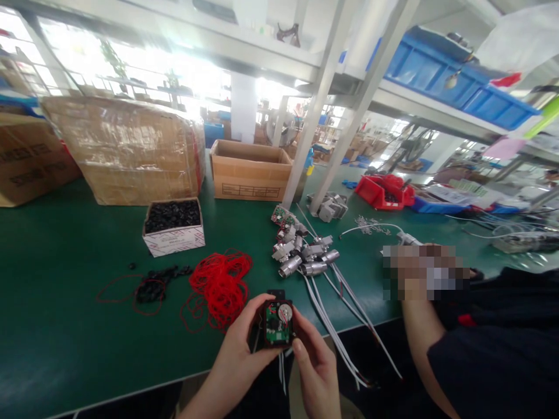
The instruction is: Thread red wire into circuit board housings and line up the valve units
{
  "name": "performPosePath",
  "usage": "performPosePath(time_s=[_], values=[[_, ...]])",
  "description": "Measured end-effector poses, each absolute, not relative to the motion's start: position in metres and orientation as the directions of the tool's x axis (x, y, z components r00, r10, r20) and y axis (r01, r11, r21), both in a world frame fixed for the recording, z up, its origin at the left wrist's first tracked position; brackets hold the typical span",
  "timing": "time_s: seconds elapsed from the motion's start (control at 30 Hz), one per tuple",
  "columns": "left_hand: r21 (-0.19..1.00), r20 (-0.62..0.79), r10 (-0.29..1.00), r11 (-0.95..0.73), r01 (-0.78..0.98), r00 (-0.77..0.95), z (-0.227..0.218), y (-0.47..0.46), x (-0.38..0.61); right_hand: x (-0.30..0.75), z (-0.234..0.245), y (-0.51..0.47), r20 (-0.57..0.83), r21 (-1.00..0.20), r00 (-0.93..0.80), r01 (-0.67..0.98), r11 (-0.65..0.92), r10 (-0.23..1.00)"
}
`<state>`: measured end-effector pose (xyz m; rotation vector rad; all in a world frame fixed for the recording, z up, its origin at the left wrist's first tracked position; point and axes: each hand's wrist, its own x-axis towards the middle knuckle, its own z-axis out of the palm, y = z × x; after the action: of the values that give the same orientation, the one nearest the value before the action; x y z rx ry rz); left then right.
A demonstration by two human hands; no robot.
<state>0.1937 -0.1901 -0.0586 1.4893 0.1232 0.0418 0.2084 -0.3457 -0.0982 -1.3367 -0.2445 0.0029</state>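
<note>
Beneath metal shelves (257, 49), green worktop (52, 314)

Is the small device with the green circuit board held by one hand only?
No, the left hand and the right hand both hold the device, one at each side.

The near circuit board (274, 331) is green and its housing (275, 294) black; the tabletop (65, 250) is deep green, the cord (222, 285) to the left bright red, the cables (322, 317) to the right white, the metal fittings (313, 268) silver; farther, a white carton (177, 241) bears reddish print, a brown cardboard box (251, 174) a black grid, the far right shelf bins (430, 73) blue
</note>
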Motion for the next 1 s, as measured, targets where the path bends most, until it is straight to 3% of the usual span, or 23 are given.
performPosePath(time_s=[0.17,0.37,0.47,0.57,0.63,0.73,0.87,0.93,1.0], values=[[0.995,-0.053,0.107,0.093,0.043,0.993,-0.060,-0.192,0.193,0.208,-0.102,-0.350,0.181,-0.970,0.971,0.149,0.194,0.156],[0.998,-0.019,0.149,0.064,0.009,0.989,-0.064,-0.193,0.193,0.197,-0.097,-0.337,0.139,-0.982,0.989,0.133,0.133,0.040],[0.996,0.046,0.201,-0.082,-0.030,0.979,-0.069,-0.196,0.191,0.191,-0.091,-0.328,0.173,-0.984,0.982,0.170,-0.046,-0.071],[0.963,0.168,0.194,-0.243,-0.119,0.967,-0.075,-0.202,0.188,0.191,-0.085,-0.325,0.233,-0.939,0.965,0.189,-0.288,-0.125],[0.947,0.201,0.183,-0.289,-0.143,0.962,-0.077,-0.206,0.187,0.194,-0.082,-0.327,0.269,-0.911,0.952,0.202,-0.360,-0.144],[0.975,0.105,0.212,-0.217,-0.058,0.972,-0.074,-0.208,0.192,0.201,-0.081,-0.333,0.290,-0.916,0.953,0.249,-0.316,-0.089],[0.996,-0.084,0.173,0.004,0.084,0.981,-0.058,-0.204,0.203,0.211,-0.086,-0.340,0.237,-0.940,0.968,0.251,-0.233,0.086],[0.993,-0.104,0.160,-0.040,0.112,0.982,-0.050,-0.200,0.209,0.215,-0.088,-0.341,0.194,-0.952,0.976,0.211,-0.223,0.096],[0.972,-0.103,0.190,-0.188,0.139,0.976,-0.043,-0.196,0.214,0.219,-0.089,-0.340,0.181,-0.961,0.981,0.193,-0.197,0.076]])
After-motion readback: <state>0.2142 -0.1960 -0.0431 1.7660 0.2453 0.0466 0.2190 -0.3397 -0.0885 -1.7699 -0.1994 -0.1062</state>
